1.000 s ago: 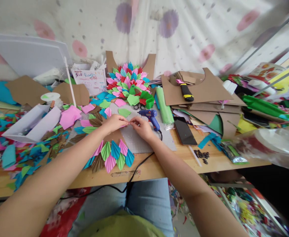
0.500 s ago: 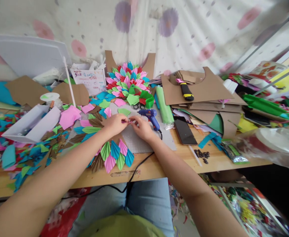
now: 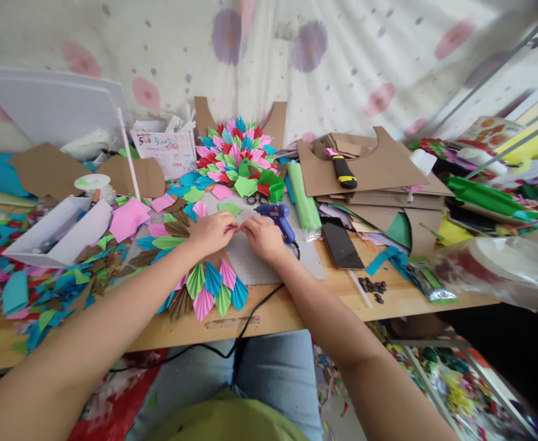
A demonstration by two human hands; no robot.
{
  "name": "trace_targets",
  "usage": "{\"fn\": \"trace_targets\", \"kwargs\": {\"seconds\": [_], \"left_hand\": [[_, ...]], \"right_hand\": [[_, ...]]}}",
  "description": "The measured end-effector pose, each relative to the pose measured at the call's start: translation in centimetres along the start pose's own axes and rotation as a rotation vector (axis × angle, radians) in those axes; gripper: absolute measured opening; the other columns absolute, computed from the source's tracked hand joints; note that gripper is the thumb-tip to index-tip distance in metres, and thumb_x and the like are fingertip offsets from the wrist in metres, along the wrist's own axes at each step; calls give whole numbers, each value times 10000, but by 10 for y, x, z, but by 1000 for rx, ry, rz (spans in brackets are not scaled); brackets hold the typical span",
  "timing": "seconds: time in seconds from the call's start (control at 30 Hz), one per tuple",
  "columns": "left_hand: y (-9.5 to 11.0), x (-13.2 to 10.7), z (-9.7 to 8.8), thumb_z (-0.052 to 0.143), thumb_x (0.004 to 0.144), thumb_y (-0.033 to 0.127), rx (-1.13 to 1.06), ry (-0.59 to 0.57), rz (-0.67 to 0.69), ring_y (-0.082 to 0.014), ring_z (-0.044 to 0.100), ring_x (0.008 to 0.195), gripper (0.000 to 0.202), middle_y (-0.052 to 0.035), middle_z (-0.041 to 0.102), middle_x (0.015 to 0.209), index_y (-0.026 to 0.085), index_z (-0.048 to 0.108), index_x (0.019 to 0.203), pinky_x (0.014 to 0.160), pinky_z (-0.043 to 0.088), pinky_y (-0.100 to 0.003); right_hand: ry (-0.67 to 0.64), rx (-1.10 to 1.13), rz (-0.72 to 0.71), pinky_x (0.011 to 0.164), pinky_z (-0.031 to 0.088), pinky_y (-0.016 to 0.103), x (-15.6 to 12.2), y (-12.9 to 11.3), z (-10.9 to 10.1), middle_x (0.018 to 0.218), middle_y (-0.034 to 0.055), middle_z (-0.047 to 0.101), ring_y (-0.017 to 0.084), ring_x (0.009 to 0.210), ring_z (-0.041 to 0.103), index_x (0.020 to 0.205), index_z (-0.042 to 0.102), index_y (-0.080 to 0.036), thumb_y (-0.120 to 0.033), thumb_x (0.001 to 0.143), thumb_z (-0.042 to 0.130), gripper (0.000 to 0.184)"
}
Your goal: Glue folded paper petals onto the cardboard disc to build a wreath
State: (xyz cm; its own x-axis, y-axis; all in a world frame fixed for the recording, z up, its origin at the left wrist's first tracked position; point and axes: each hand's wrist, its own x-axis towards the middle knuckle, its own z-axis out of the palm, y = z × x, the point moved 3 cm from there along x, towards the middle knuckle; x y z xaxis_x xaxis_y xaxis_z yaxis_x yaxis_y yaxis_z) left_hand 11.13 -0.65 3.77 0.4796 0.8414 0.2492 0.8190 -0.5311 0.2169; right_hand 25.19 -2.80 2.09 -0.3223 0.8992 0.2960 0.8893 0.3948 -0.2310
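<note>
My left hand (image 3: 211, 234) and my right hand (image 3: 265, 237) meet fingertip to fingertip above the middle of the table. Both are closed in a pinch on a small pink piece (image 3: 230, 227), mostly covered by the fingers; it looks like paper. Below and left of them lies a fan of pleated paper leaves (image 3: 213, 279) in green, blue, pink and brown. A blue hot glue gun (image 3: 276, 212) rests just beyond my right hand, on a grey board (image 3: 262, 272). Behind stands a cardboard piece covered with pleated paper leaves (image 3: 232, 144), with a green bird shape on it.
Left are a white open box (image 3: 51, 236) and scattered paper scraps (image 3: 73, 285). To the right lie a green paper roll (image 3: 304, 199), a phone (image 3: 341, 242), stacked cardboard (image 3: 365, 165) bearing a yellow-black cutter (image 3: 344, 171), and small dark beads (image 3: 372, 286). A black cord (image 3: 250, 324) crosses the table's front edge.
My hands stay together at nearly the same spot, with the fingertips shifting slightly and the right fingers closing in more. The view has turned a little; nothing else has visibly moved.
</note>
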Motion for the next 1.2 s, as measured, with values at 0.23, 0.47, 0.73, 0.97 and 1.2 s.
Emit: {"fn": "trace_targets", "kwargs": {"seconds": [0.23,0.47,0.73,0.97,1.2], "left_hand": [[-14,-7,-4,513,819,300,-125,31,40,-181,614,881,180,-27,680,926,201,663,812,716,439,-275],[-21,-10,-11,518,819,316,-82,13,38,-176,608,823,178,-32,677,889,200,651,795,652,410,-269],[-34,-11,-15,514,819,364,-53,-16,58,-176,590,776,213,-33,673,863,192,635,788,656,396,-276],[-46,-10,-19,456,814,279,-107,-56,64,-180,594,848,208,-32,678,908,201,649,825,726,421,-282],[-70,-9,-28,480,806,371,-98,20,-8,-185,583,864,228,-30,668,882,213,637,760,740,429,-286]], "right_hand": [[0,-31,-51,619,309,259,-1,-4,1,982,54,645,173,908,568,991,627,-205,-271,956,385,253],[22,-39,-81,638,312,258,-1,-5,6,970,64,643,174,913,566,975,623,-195,-278,963,368,268],[32,-49,-84,612,310,266,0,-6,11,957,73,635,182,885,572,978,614,-164,-286,967,354,287],[17,-29,-51,628,333,263,1,-4,11,974,80,635,189,898,573,985,610,-166,-275,962,362,271],[2,-33,-6,647,355,263,0,3,14,1004,84,635,191,894,573,998,604,-179,-265,957,371,252]]}}
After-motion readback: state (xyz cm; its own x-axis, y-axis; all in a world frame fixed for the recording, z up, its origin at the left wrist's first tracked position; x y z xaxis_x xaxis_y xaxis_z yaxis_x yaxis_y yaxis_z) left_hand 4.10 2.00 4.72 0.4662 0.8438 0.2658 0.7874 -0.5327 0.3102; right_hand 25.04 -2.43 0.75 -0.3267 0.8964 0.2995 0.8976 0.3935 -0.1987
